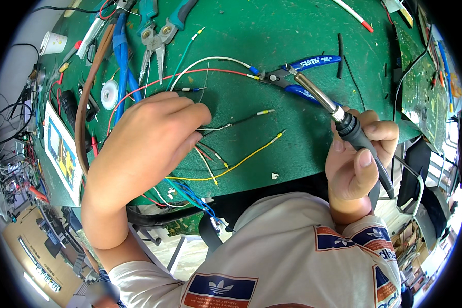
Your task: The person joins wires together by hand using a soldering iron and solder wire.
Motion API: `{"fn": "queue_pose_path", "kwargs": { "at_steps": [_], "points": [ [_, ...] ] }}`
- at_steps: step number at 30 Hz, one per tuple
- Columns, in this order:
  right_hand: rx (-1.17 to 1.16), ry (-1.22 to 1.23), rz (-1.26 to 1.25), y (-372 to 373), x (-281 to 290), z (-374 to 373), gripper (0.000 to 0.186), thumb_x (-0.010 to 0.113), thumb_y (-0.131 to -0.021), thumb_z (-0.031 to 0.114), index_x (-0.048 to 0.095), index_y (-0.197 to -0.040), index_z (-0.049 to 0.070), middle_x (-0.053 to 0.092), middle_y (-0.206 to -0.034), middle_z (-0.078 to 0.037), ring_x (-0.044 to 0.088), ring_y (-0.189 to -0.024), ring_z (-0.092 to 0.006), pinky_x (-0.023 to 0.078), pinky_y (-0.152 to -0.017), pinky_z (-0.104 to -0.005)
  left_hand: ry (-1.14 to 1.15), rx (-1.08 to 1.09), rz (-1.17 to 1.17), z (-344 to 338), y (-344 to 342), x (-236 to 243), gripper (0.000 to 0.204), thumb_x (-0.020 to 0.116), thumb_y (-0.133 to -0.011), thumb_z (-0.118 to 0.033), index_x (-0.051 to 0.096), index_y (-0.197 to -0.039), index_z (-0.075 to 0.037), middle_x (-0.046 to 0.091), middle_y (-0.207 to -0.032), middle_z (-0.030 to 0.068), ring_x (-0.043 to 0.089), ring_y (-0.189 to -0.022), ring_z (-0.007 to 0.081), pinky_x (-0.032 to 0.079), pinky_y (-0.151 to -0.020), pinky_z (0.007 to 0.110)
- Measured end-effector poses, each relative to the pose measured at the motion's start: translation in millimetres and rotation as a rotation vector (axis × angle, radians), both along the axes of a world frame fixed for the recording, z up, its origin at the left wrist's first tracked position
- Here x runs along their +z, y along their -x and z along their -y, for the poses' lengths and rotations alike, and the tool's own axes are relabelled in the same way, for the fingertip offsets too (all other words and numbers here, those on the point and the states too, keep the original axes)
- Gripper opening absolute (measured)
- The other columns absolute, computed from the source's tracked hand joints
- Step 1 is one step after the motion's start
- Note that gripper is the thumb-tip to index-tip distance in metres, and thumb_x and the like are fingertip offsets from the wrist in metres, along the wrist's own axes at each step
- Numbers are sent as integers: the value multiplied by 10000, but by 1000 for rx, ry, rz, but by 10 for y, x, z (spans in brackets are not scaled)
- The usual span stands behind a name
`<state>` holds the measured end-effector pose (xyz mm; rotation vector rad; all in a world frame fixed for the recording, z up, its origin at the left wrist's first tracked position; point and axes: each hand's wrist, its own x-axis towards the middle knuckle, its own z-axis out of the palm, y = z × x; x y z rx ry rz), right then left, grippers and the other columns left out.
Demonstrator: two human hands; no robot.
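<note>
My right hand (362, 154) grips a soldering iron (358, 134) by its black handle, its metal barrel slanting up to the left. The iron's tip lies over the blue-handled flush cutters (297, 79) in this view. My left hand (151, 138) is closed, fingers pinched, with a thin grey solder wire (206, 82) rising from the fingertips. By the same fingertips a white wire (218, 127) meets a dark sleeved wire (249, 117) with a yellow end. A red wire (210, 70), a white wire (205, 58) and a yellow wire (241, 163) spread around this hand.
Teal-handled pliers (159, 43) lie at the back on the green table mat (272, 31). A white spool (109, 94), thick blue cables (122, 56) and a brown strap (90, 82) are at the left. Dark tubing (340, 56) and a red-tipped white pen (355, 16) lie back right.
</note>
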<state>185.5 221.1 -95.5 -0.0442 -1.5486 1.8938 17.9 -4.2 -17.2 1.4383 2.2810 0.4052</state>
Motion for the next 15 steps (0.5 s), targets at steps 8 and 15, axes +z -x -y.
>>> {"fn": "queue_pose_path", "kwargs": {
  "at_steps": [8, 15],
  "points": [
    [59, -16, -32, -22, -19, -33, 312, 629, -910, 255, 443, -1067, 59, 455, -860, -69, 485, -691, -164, 418, -776, -367, -43, -4, -1, 20, 13, 25, 170, 724, -721, -17, 650, -874, -3, 631, -821, 130, 587, -796, 332, 483, -712, 410],
    [6, 15, 28, -32, 15, -4, 353, 680, -906, 302, 451, -1084, 101, 484, -829, -67, 465, -678, -153, 414, -718, -347, -127, 19, -25, 41, 48, 51, 139, 701, -749, 7, 647, -877, 1, 630, -807, 115, 580, -751, 291, 479, -662, 364]
  ]
}}
